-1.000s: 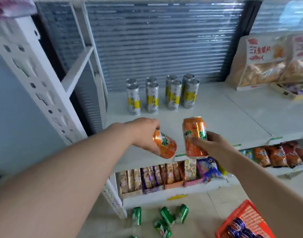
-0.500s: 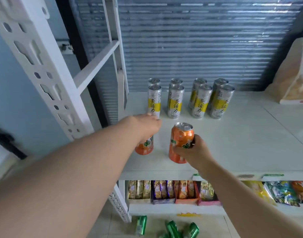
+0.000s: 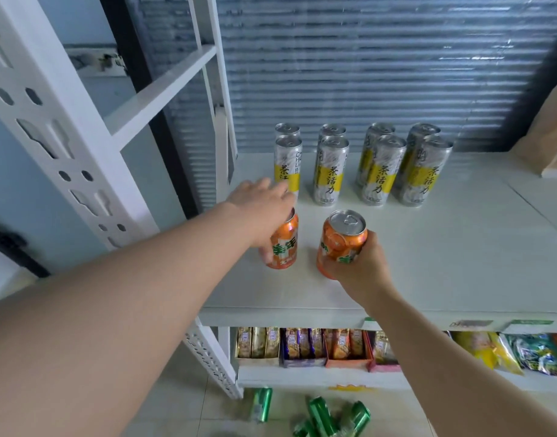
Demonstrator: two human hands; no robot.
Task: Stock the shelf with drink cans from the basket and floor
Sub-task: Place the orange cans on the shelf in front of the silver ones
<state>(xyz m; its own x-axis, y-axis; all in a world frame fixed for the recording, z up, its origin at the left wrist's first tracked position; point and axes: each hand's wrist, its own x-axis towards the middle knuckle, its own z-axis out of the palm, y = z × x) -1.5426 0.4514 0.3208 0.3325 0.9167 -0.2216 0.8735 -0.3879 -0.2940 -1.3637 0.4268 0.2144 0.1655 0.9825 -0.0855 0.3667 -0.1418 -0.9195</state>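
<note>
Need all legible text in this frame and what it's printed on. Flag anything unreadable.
"茶活力": yellow band on the tall silver cans.
"美年": green characters on the left orange can.
Right orange can: green print mostly covered by the hand, unreadable.
Shelf-edge tags: blurred.
Snack packs on the lower shelf: too small.
Green cans on the floor: nothing legible.
</note>
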